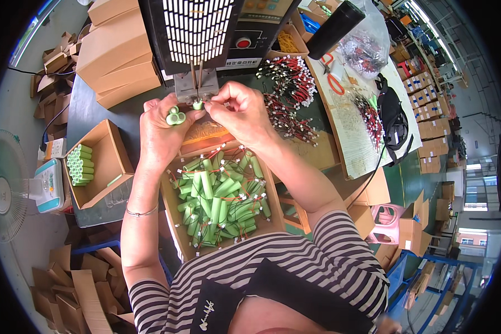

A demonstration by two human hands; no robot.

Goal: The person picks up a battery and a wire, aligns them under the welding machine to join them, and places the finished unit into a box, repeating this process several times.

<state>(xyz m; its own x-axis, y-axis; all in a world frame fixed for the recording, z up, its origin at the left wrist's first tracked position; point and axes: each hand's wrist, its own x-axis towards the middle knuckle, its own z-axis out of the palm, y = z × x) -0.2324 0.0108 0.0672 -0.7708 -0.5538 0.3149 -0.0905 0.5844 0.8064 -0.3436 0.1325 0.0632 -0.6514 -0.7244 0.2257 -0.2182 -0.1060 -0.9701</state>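
My left hand [156, 133] is closed around several green battery cells [175, 117], whose round ends point up beside my thumb. One more green cell [198, 105] stands right under the two thin electrode rods [197, 75] of a spot-welding machine [200, 33], with my left thumb and fingertips beside it. My right hand [244, 113] comes in from the other side, thumb and forefinger pinched together close to that cell. What sits in the pinch is too small to make out. Both hands are just below the machine's grey metal head [185, 88].
A carton [175, 222] of green cells with red and black leads lies between my forearms. A smaller box [111, 150] of bare cells stands at left. Connector wires [295, 83] are heaped at right, near orange-handled scissors [335, 83]. A fan [5, 195] is far left.
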